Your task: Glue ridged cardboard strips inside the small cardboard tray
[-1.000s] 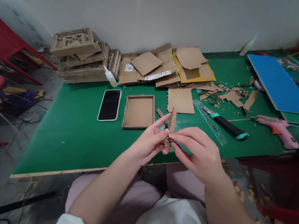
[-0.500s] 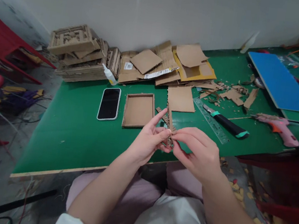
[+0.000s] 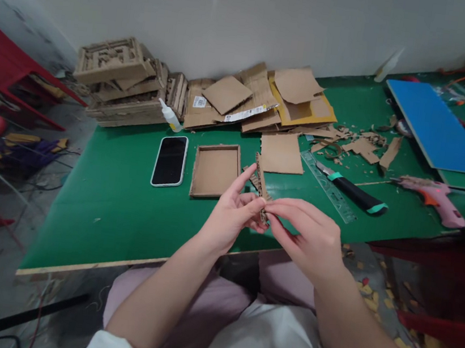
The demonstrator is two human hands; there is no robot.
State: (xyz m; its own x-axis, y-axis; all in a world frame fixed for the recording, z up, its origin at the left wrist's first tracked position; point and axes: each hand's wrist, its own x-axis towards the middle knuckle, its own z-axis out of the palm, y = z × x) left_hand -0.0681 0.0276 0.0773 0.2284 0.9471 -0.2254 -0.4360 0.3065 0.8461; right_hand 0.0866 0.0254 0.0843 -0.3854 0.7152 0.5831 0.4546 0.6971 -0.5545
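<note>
Between both hands is a narrow corrugated cardboard strip, its fluted edge facing up. My left hand is closed on the strip between thumb and fingers, the index finger stretched along it. With thumb and fingertips, my right hand pinches the strip's near end. Just beyond the left hand lies a shallow cardboard tray with raised walls. A flat cardboard square rests behind the strip. Some small corrugated scraps lie partly hidden behind the strip and the left fingers.
On the green table are a phone, a glue bottle, a clear ruler, a utility knife and a pink glue gun. Stacked cardboard frames and cardboard sheets stand along the wall. A blue board lies right.
The strip has tilted a little to the left and its far end stands out more clearly. My hands have shifted only slightly, still gripping it.
</note>
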